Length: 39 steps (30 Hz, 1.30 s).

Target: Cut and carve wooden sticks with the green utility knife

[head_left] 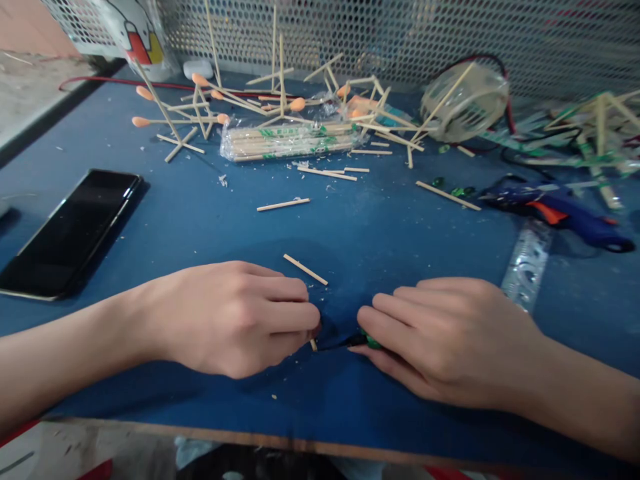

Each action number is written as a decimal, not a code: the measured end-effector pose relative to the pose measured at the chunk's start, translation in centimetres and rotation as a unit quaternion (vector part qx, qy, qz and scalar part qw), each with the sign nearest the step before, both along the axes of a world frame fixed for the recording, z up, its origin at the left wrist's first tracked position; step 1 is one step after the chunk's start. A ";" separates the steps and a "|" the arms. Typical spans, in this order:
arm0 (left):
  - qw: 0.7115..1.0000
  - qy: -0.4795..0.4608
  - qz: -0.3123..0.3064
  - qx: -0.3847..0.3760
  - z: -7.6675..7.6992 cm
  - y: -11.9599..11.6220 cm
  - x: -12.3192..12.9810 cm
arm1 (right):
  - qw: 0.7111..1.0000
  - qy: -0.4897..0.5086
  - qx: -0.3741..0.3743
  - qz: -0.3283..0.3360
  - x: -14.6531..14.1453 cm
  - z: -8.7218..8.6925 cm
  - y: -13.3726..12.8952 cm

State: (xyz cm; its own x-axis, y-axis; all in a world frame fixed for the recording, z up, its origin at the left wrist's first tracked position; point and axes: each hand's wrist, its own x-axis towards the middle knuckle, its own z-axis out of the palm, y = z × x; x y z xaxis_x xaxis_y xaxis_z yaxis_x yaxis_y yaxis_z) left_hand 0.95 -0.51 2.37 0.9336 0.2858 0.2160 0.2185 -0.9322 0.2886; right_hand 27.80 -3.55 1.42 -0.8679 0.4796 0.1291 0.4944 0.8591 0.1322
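My left hand (245, 320) is closed on a thin wooden stick (313, 345), whose short end shows below the fingertips. Opposite it, my right hand (440, 340) pinches a small tool with a green part (373, 341) and a dark, narrow tip pointing left at the stick. The tip ends close to my left fingertips; whether it touches the stick cannot be made out. Just beyond the hands lies a loose short stick (305, 269). Another short stick (283, 205) rests farther back on the blue table (210, 227).
A black phone (73, 233) lies at the left. At the right are a blue glue gun (565, 210) and a clear ruler (529, 267). Wrapped chopsticks (295, 141), stick structures with orange tips and a clear plastic cup (465, 101) stand along the back by a metal mesh.
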 end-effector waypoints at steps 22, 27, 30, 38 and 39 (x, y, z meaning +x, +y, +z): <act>0.998 0.017 -0.051 0.016 -0.3 0.3 0.0 | 1.000 -0.011 0.006 -0.006 -0.1 0.3 -0.5; 0.997 -0.020 -0.072 -0.026 -1.0 1.2 -0.2 | 0.999 -0.031 0.014 -0.029 -0.4 0.7 -1.4; 0.995 -0.021 -0.091 -0.037 -1.2 1.7 -0.4 | 0.998 -0.030 0.018 -0.045 -0.6 0.9 -2.0; 0.994 -0.016 -0.097 -0.050 -1.3 1.6 -0.4 | 0.995 -0.048 0.034 -0.076 -0.9 1.2 -3.1; 0.993 -0.019 -0.097 -0.060 -1.2 1.6 -0.3 | 0.995 -0.050 0.033 -0.080 -1.0 1.1 -3.3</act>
State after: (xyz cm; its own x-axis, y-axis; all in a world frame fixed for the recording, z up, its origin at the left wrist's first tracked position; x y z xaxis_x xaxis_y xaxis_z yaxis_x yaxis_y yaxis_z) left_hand 0.62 1.09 1.12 0.9655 0.1269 0.2272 0.0248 -0.9139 0.4051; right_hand 26.82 -6.82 2.47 -0.7917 0.6055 0.0815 0.6051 0.7586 0.2416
